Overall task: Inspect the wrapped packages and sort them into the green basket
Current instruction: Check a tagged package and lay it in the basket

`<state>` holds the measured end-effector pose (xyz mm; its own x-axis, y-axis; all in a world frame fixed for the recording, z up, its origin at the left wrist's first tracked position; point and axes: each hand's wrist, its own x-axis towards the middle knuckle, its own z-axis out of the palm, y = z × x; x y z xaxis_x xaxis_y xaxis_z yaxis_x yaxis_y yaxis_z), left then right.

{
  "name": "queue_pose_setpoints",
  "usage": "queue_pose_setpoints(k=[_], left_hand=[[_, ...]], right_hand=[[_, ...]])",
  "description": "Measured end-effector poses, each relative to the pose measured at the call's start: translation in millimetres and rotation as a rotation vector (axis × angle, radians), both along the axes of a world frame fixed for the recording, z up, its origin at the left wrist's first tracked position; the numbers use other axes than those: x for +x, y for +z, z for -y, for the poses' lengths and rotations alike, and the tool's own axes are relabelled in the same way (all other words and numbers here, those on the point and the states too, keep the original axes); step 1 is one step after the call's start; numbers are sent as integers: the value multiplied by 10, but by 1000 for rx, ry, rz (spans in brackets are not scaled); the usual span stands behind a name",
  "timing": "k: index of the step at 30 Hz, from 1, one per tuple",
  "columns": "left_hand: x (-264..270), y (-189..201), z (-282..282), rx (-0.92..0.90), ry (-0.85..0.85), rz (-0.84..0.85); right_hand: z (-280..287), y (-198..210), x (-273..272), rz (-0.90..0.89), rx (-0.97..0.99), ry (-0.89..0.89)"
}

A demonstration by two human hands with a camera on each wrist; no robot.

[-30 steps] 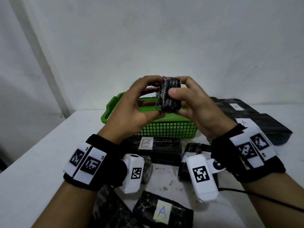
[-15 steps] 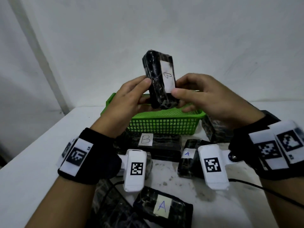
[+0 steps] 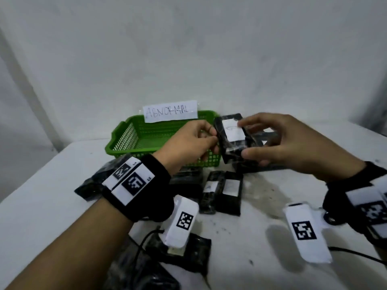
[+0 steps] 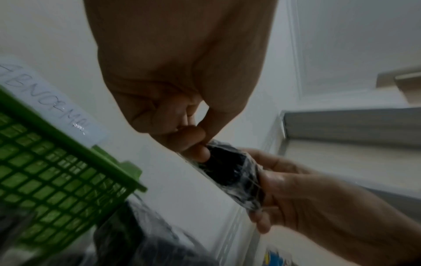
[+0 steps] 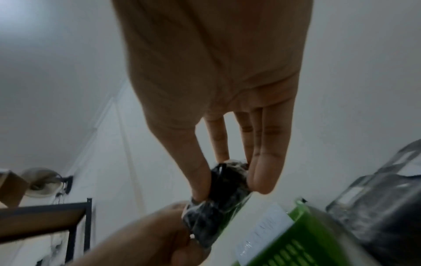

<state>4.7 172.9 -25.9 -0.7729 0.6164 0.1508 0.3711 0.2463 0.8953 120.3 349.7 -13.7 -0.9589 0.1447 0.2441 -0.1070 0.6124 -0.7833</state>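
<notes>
Both hands hold one black wrapped package (image 3: 231,139) with a white label, in the air just right of the green basket (image 3: 134,143). My left hand (image 3: 194,141) pinches its left edge with fingertips and thumb. My right hand (image 3: 272,143) grips its right side, thumb below and fingers on top. The left wrist view shows the left fingertips (image 4: 196,149) pinching the package (image 4: 230,174). From the right wrist, the package (image 5: 218,199) sits between thumb and fingers. The basket carries a paper sign reading ABNORMAL (image 3: 170,111) and looks empty.
Several more black wrapped packages lie on the white table (image 3: 41,216): two labelled ones (image 3: 222,191) in the middle, one (image 3: 94,181) under my left wrist, others (image 3: 184,254) near the front edge, and a pile (image 3: 261,162) behind my right hand. A cable (image 3: 360,256) runs at the right.
The package has come down from upright in front of the wall to a tilted, label-up position beside the basket. Both hands moved lower and apart; the view tipped down, showing the basket's sign.
</notes>
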Motion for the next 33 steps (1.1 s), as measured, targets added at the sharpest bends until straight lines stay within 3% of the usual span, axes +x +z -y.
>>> queue_pose_setpoints(k=[4, 8, 15, 26, 33], left_hand=[[111, -225, -278, -204, -96, -126], [183, -334, -409, -530, -238, -305], [274, -316, -540, -887, -372, -419], [259, -302, -521, -1051, -463, -531], [179, -106, -330, -933, -240, -500]], right_hand=[[-298, -372, 123, 91, 189, -34], [-483, -643, 162, 221, 219, -62], [-491, -768, 86, 391, 336, -18], [-548, -661, -101, 493, 507, 37], [-221, -321, -307, 468, 748, 40]])
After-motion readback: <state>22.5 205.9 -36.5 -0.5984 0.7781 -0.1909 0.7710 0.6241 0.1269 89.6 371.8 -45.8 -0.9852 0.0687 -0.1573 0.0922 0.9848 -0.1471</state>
